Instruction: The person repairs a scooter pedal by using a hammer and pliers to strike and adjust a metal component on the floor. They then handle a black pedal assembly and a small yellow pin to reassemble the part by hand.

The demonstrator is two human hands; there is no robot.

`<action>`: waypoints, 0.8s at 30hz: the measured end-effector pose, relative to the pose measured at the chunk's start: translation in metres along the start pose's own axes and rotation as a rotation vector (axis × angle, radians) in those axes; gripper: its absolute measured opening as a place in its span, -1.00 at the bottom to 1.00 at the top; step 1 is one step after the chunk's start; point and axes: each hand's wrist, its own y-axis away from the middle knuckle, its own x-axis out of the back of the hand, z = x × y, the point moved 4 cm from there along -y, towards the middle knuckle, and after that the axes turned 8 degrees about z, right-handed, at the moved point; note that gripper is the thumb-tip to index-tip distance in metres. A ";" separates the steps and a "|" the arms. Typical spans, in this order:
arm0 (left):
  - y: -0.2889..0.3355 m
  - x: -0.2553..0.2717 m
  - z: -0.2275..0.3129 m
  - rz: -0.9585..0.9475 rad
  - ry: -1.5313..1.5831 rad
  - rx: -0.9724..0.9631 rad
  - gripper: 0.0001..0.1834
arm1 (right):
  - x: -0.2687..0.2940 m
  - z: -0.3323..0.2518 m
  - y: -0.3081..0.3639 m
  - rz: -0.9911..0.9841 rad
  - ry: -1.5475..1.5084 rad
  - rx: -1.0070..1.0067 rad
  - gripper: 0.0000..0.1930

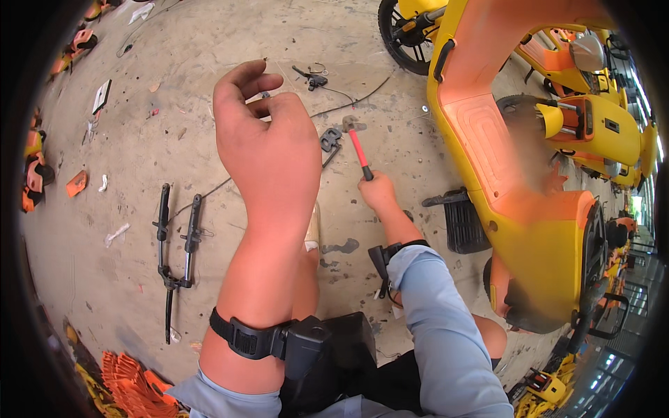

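My left hand [268, 139] is raised close to the view, its fingers curled in toward the thumb. A small dark bit shows between them, too little to name. Lower and to the right, my right hand [378, 191] grips the black end of a hammer [358, 149] with a red and black handle. The hammer's head is over the floor, beside a dark metal bracket-like part [330, 140]. Beyond it lies a black brake lever [315, 79] with a cable. Both forearms wear black straps with devices.
A yellow and orange scooter [481, 132] stands close on my right, with a black basket [465, 223] beside it. A black front fork [171, 277] lies on the concrete floor at left. Orange panels [129, 383] are piled at lower left. More yellow scooters [613, 132] stand at far right.
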 end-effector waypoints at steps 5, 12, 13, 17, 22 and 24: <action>0.006 -0.007 -0.003 -0.103 -0.103 -0.010 -0.61 | -0.073 -0.004 -0.001 -0.198 0.244 -0.035 -0.73; 0.005 -0.022 -0.006 -0.131 -0.118 -0.019 -0.63 | -0.093 0.046 0.012 -0.228 0.322 -0.124 -0.71; 0.004 -0.023 -0.005 -0.126 -0.131 -0.046 -0.63 | -0.091 0.062 0.020 -0.223 0.331 -0.125 -0.71; 0.004 -0.032 -0.008 -0.139 -0.085 -0.040 -0.63 | -0.068 0.147 0.072 -0.332 0.366 -0.166 -0.70; 0.017 -0.054 0.001 -0.136 0.023 -0.007 -0.65 | -0.042 0.235 0.148 -0.336 0.249 -0.270 -0.70; 0.020 -0.057 0.010 -0.129 0.038 -0.021 -0.66 | -0.040 0.234 0.153 -0.340 0.181 -0.290 -0.70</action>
